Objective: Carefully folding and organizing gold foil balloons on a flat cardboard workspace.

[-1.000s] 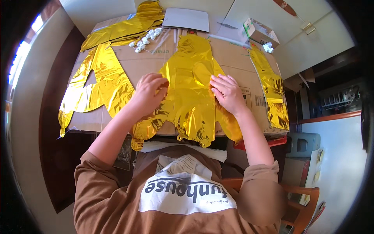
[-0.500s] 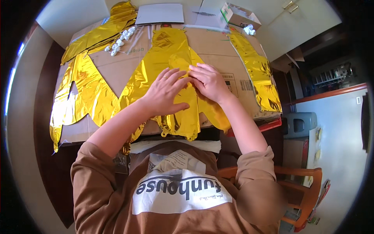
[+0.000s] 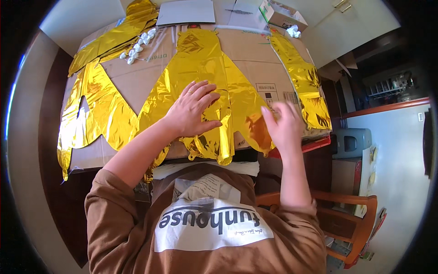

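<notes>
A flat, uninflated gold foil balloon with wide sides and tabs along its near edge lies in front of me. My left hand rests open on the middle of it, fingers spread and pointing away from me. Beside its right lobe, my right hand is raised with thumb and fingers apart, holding nothing that I can see. That hand is slightly blurred. Near the lobe's tip the foil shows a darker, bent patch. Lengthwise folds run through the near middle part of the foil, below my left hand.
Cardboard covers the table. More gold foil lies at the left, far left and right. White knotted bits, a white flat box and an open carton sit behind. A wooden chair stands at right.
My right hand has left the middle of the foil and moved right and toward me. The foil's right side now lies spread out flatter. My left hand has stayed in place.
</notes>
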A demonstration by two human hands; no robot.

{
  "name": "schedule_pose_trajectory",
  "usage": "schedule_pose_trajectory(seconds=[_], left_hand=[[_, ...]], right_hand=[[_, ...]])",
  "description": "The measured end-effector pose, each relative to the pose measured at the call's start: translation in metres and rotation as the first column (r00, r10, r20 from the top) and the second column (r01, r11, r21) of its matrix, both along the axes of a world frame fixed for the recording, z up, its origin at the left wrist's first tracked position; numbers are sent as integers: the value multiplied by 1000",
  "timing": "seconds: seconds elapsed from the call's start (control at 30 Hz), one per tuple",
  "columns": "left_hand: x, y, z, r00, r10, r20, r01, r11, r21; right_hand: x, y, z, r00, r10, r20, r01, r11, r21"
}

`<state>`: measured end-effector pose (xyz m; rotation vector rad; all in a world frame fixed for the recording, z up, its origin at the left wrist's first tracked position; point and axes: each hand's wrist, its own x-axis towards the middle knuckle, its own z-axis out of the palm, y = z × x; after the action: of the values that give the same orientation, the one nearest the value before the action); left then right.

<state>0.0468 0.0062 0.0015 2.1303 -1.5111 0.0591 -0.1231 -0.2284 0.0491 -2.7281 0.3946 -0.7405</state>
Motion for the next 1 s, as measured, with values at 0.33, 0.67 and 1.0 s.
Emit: schedule_pose_trajectory(seconds=[0.33, 0.67, 1.0], left_hand=[[-1, 0, 0, 999, 23, 35, -24, 999, 34], [7, 5, -18, 1000, 10, 24, -9, 999, -31], [16, 16, -21, 995, -102, 22, 101, 994, 34]], right_hand=[[-82, 24, -69, 960, -279, -23, 142, 414, 899], [-11, 86, -9, 780, 623, 54, -624, 772, 122], [43, 12, -43, 941, 326, 84, -337, 909, 245]])
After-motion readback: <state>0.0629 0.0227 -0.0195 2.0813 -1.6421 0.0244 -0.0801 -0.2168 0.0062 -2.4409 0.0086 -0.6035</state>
